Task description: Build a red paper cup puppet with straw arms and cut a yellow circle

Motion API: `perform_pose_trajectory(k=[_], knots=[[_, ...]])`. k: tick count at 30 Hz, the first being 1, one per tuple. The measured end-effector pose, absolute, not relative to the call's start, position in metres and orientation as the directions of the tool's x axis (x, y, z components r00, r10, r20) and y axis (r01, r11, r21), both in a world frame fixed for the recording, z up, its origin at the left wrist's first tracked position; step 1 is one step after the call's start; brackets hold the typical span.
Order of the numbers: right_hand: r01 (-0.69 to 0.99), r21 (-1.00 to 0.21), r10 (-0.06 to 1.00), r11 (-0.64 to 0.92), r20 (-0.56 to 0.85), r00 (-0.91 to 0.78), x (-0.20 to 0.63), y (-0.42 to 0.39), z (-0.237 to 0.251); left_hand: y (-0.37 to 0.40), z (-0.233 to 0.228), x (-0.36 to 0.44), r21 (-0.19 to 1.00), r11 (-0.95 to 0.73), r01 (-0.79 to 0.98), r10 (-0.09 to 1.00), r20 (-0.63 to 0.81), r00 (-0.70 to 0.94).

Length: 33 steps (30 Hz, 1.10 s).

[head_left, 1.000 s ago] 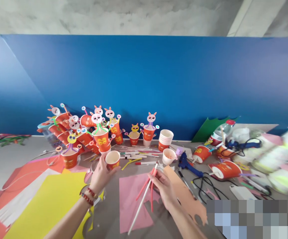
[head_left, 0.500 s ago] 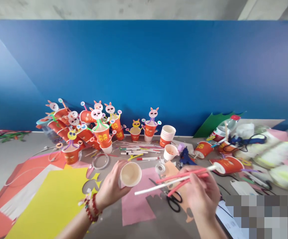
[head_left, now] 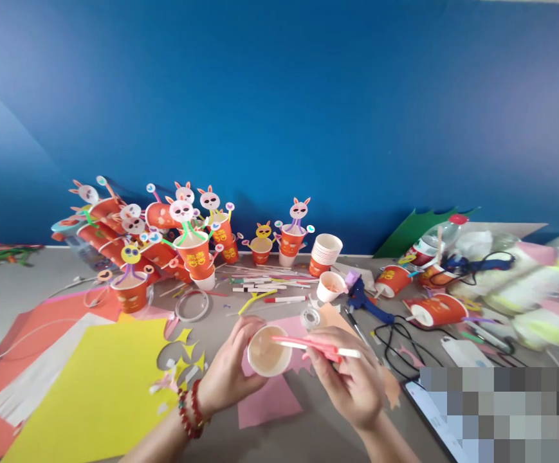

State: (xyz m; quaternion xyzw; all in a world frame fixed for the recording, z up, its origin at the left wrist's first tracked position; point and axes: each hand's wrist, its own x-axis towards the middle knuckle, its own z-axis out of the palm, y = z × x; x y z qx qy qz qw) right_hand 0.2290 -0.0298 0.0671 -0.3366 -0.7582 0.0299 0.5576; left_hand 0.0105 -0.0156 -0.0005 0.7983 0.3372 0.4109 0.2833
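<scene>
Since half a second ago the straws (head_left: 308, 344) have swung in from pointing off to the right, and their tips now lie across the mouth of the paper cup (head_left: 269, 351). Fingers of the left hand (head_left: 231, 370) wrap the cup from behind, tilting its opening toward the right hand (head_left: 351, 379), which pinches three straws, two pink and one white, level with the rim, apparently so they can enter the cup. Both are held above a pink sheet (head_left: 269, 402). Beyond lie one blue glue gun (head_left: 363, 302), a stack of cups (head_left: 325, 252) and one tape ring (head_left: 192, 305).
</scene>
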Motion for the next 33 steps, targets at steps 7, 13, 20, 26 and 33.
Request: perform_pose_trajectory(k=[7,13,20,26,33], knots=[[0.376,-0.441,0.544,0.815,0.806,-0.234,0.221,-0.027,0.062,-0.013,-0.004,0.013,0.733,-0.599,0.321,0.780,0.443,0.442],[0.385,-0.469,0.572,0.795,0.791,-0.219,0.220,-0.026,0.057,-0.013,-0.005,0.013,0.753,-0.583,0.306,0.791,0.438,0.428],[0.409,-0.530,0.647,0.743,0.725,-0.236,0.218,-0.019,0.056,-0.014,-0.005,0.011,0.802,-0.547,0.239,0.800,0.417,0.430],[0.388,-0.675,0.778,0.628,0.524,-0.348,0.220,-0.015,0.060,-0.013,-0.005,0.007,0.868,-0.462,0.182,0.817,0.337,0.467],[0.376,-0.775,0.834,0.507,0.333,-0.439,0.219,-0.010,0.086,-0.011,-0.006,0.008,0.877,-0.466,0.121,0.773,0.336,0.539]])
